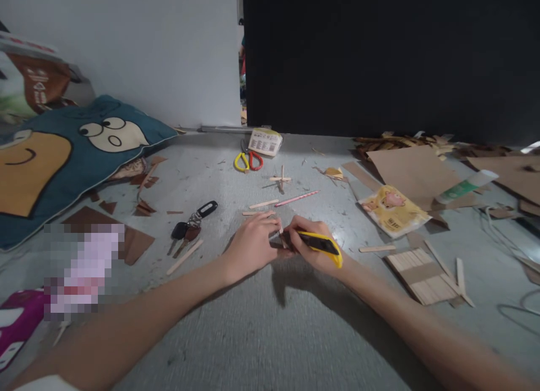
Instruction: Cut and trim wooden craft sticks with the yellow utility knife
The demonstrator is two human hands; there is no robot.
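Note:
My right hand point(310, 250) is closed around a yellow and black utility knife point(323, 243), its tip pointing left toward a small wooden piece point(278, 233) on the grey floor. My left hand point(253, 242) presses down on that piece with curled fingers, holding it in place. The two hands meet in the middle of the view. The blade itself is hidden between the fingers. Loose wooden sticks point(264, 204) and a pink pencil point(297, 198) lie just beyond the hands.
Yellow and red scissors point(248, 161), a key bunch point(192, 222), a panel of glued sticks point(422, 273), a yellow packet point(393, 208), a glue tube point(466, 185), cardboard sheets point(411, 169) and a blue cushion point(63, 160) surround the spot.

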